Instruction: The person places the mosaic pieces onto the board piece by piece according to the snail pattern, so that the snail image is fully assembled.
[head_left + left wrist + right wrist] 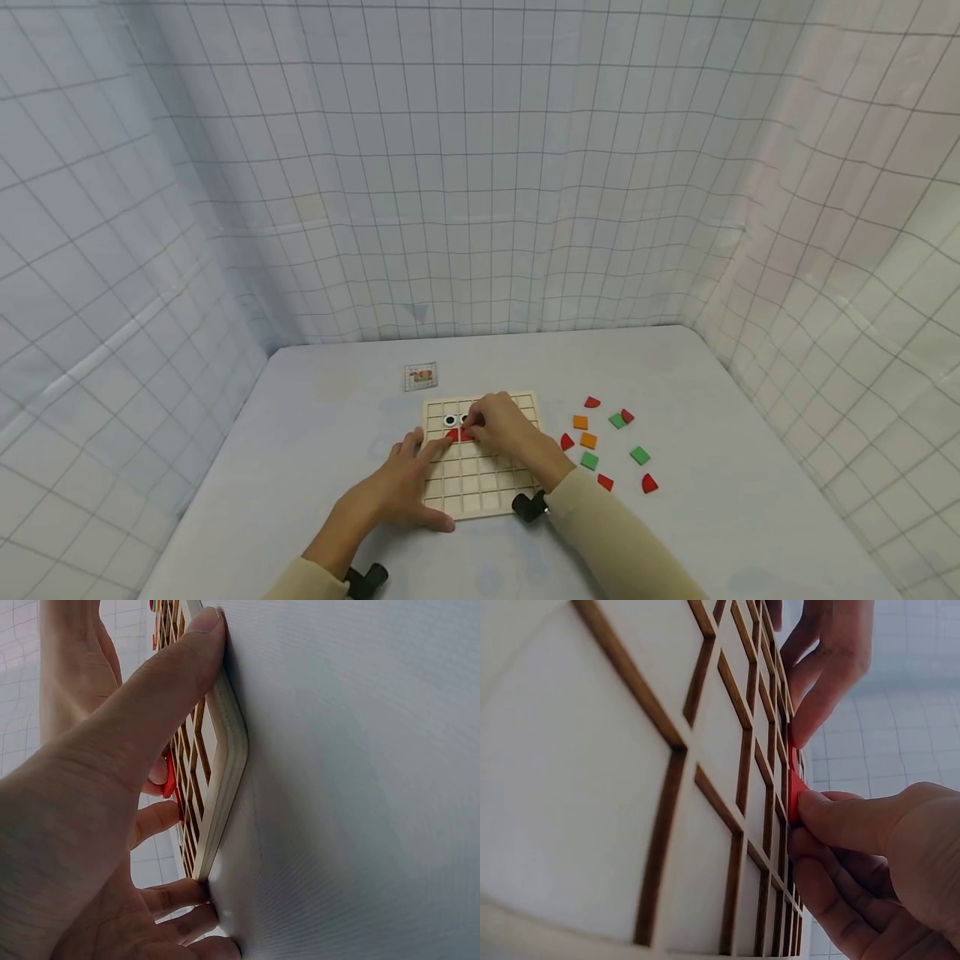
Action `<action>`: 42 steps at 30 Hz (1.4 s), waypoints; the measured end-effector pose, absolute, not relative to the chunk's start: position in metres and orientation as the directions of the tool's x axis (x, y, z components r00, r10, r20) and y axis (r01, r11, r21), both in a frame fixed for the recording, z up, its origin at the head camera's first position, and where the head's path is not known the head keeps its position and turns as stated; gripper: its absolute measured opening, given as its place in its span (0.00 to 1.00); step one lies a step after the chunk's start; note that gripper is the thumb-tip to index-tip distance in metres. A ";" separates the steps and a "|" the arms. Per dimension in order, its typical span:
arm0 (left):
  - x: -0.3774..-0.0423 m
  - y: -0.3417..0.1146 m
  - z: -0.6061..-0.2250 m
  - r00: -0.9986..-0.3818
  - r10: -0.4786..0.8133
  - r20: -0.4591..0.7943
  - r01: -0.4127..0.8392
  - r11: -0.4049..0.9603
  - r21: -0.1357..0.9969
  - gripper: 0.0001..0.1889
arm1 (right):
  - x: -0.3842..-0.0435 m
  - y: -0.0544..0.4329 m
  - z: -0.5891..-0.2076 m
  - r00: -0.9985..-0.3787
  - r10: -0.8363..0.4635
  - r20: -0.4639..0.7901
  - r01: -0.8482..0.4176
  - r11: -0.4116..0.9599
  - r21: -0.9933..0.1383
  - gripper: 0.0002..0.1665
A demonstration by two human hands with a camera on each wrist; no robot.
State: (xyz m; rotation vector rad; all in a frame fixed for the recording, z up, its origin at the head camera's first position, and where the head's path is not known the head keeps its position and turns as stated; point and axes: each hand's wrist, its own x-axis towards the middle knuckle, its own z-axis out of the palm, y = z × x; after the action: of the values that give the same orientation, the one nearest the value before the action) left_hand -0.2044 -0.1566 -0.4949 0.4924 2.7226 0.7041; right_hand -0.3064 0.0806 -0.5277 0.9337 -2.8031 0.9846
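A wooden grid board (472,485) lies flat on a white table (300,492); all positions are given relative to the board, as seen from the person's side.

Right hand (506,429): extended over the far part of the board. A red piece (796,784) is grasped between thumb and fingertip, at the board's surface in the far-left part of the grid; whether it is fully seated in a cell cannot be told.

Left hand (405,482): spread at the board's left side, nothing clenched. A second red piece (452,434), just left of the grasped one, is touched by the index fingertip. The board's near edge is touched by the thumb; the remaining fingers are placed along its left edge.

Two white tiles with black discs (450,421) are seen in the grid, just beyond the red pieces; the right one is partly hidden by the right hand.

To the right of the board, five loose red quarter-rounds (649,484), two orange squares (581,422) and three green squares (640,455) are scattered. One green square and one red quarter-round meet or overlap; which cannot be told.

A small picture card (420,377) is placed beyond the board's far-left corner. Farther behind the board, a white curtain with dark grid lines (465,192) is hung.
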 end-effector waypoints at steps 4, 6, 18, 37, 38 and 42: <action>-0.203 -0.156 -0.496 -0.898 0.397 -0.188 0.256 0.821 0.511 0.69 | -0.315 0.083 -0.540 -0.793 -0.560 0.240 -0.588 0.603 -0.539 0.07; -0.203 -0.156 -0.497 -0.898 0.397 -0.190 0.256 0.822 0.508 0.68 | -0.315 0.083 -0.540 -0.793 -0.567 0.224 -0.586 0.607 -0.537 0.07; -0.204 -0.157 -0.500 -0.903 0.380 -0.198 0.241 0.833 0.499 0.68 | -0.314 0.090 -0.547 -0.800 -0.562 0.209 -0.570 0.605 -0.557 0.05; -0.204 -0.160 -0.499 -0.902 0.390 -0.183 0.245 0.815 0.525 0.69 | -0.276 0.115 -0.505 -0.832 -0.523 0.185 -0.522 0.628 -0.577 0.05; -0.204 -0.160 -0.500 -0.902 0.390 -0.184 0.245 0.815 0.525 0.69 | -0.276 0.118 -0.505 -0.834 -0.522 0.180 -0.521 0.633 -0.572 0.04; -0.204 -0.159 -0.499 -0.901 0.391 -0.188 0.243 0.814 0.528 0.69 | -0.271 0.134 -0.503 -0.828 -0.525 0.197 -0.536 0.639 -0.552 0.02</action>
State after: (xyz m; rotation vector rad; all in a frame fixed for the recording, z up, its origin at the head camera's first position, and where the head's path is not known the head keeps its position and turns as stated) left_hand -0.2038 -0.1590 -0.4991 0.4854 2.7105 0.7331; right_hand -0.2710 0.1342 -0.5027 0.9158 -2.8272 0.9616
